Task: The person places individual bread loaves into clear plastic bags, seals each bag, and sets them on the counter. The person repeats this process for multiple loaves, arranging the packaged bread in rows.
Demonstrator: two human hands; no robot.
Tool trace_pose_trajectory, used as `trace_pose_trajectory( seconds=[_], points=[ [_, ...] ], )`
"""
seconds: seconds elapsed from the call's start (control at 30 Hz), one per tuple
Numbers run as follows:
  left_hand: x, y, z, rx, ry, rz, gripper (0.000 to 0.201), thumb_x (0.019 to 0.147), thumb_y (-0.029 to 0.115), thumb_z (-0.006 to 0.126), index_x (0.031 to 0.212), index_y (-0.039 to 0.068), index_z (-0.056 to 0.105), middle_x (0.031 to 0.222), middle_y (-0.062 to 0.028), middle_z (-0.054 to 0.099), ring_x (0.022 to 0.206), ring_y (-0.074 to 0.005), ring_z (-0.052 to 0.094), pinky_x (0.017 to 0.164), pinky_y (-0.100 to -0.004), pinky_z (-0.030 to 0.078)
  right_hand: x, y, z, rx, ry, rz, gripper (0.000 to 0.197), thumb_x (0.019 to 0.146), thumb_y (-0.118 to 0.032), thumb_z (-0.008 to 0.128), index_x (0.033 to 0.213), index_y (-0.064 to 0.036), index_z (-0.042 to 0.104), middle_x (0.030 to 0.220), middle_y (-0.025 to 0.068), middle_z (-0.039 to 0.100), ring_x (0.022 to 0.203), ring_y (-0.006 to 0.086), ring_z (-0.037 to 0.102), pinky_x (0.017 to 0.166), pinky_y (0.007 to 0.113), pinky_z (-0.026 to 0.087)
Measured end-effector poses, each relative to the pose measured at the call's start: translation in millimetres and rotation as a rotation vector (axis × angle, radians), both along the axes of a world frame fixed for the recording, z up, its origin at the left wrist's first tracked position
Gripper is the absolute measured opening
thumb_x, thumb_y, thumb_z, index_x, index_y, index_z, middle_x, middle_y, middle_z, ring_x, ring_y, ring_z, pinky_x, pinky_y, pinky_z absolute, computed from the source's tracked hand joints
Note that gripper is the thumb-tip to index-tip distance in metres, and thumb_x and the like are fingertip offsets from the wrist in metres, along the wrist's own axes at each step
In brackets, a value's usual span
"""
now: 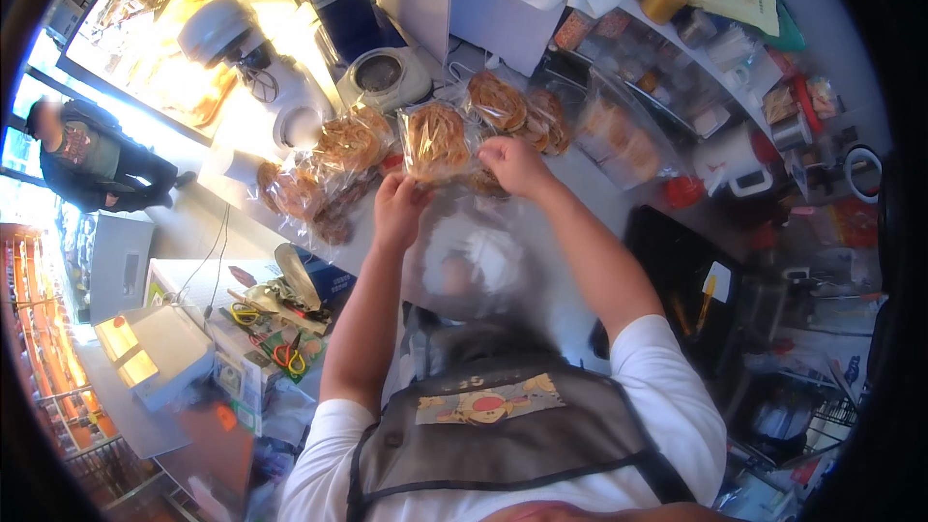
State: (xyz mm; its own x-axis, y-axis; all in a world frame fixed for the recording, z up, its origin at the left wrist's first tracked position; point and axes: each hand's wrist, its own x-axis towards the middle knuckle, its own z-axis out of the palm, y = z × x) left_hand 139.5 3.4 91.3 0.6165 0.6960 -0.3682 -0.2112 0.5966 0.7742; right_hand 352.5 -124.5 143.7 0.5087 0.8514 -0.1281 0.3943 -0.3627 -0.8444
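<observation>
A clear plastic bag with a golden-brown flat pastry [434, 138] in it hangs between my hands over the white worktop. My left hand [398, 203] pinches its lower left corner. At the right side of the bag, the fingers of my right hand [514, 166] are closed on its edge. More bagged pastries [353, 140] lie to the left, and another bagged pastry [498, 101] sits just beyond my right hand. Nearer my apron, a heap of clear, whitish plastic bags [474, 256] rests on the worktop; its outline is blurred.
A stand mixer [261, 68] and a round-topped scale [379, 72] stand at the back. Scissors [288, 356] lie among clutter at the left. To the right are a large bagged loaf [619, 135], a white jug [737, 162] and a black tray [677, 271]. Another person [92, 155] stands far left.
</observation>
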Motion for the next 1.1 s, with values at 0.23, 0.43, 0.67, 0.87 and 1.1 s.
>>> trace_pose_trajectory(
  seconds=[0.23,0.43,0.67,0.87,1.1],
  points=[
    [30,21,-40,0.195,0.258,0.067,0.032,0.097,0.009,0.056,0.126,-0.004,0.053,0.105,-0.0121,0.065,0.088,-0.0193,0.067,0.074,-0.0279,0.055,67,12,-50,0.107,0.237,-0.418,0.032,0.088,-0.016,0.069,0.117,-0.0035,0.064,0.115,0.0108,0.068,0.103,0.0203,0.064,0.086,0.033,0.051],
    [-33,-30,-44,0.190,0.367,-0.033,0.033,0.096,0.009,0.058,0.125,-0.008,0.053,0.100,-0.0139,0.067,0.085,-0.0185,0.068,0.073,-0.0262,0.054,95,46,-74,0.106,0.759,-0.479,0.037,0.091,-0.017,0.064,0.125,-0.0028,0.063,0.116,0.0104,0.067,0.102,0.0186,0.062,0.085,0.032,0.049],
    [-72,-61,-38,0.070,0.333,-0.079,0.026,0.099,0.013,0.056,0.117,-0.006,0.058,0.098,-0.0124,0.068,0.086,-0.0180,0.067,0.073,-0.0252,0.054,53,32,-2,0.424,0.662,-0.376,0.032,0.096,-0.016,0.058,0.127,-0.0080,0.063,0.085,-0.0034,0.054,0.064,0.0064,0.041,0.053,0.022,0.032],
    [-50,-70,-7,-0.179,0.145,-0.142,0.054,0.103,0.038,0.050,0.139,-0.002,0.043,0.135,-0.0225,0.053,0.119,-0.0304,0.059,0.099,-0.0384,0.049,-52,-43,75,0.412,0.891,-0.195,0.041,0.097,-0.009,0.056,0.138,-0.0062,0.054,0.088,-0.0044,0.053,0.062,0.0020,0.038,0.051,0.018,0.030],
    [-52,-81,-22,-0.413,-0.220,-0.183,0.059,0.106,0.046,0.029,0.142,0.002,0.043,0.137,-0.0169,0.054,0.123,-0.0316,0.056,0.105,-0.0448,0.045,-147,-82,30,0.354,1.055,-0.015,0.049,0.096,-0.004,0.057,0.141,0.0084,0.043,0.132,0.0142,0.057,0.117,0.0165,0.057,0.100,0.031,0.046]
  ],
)
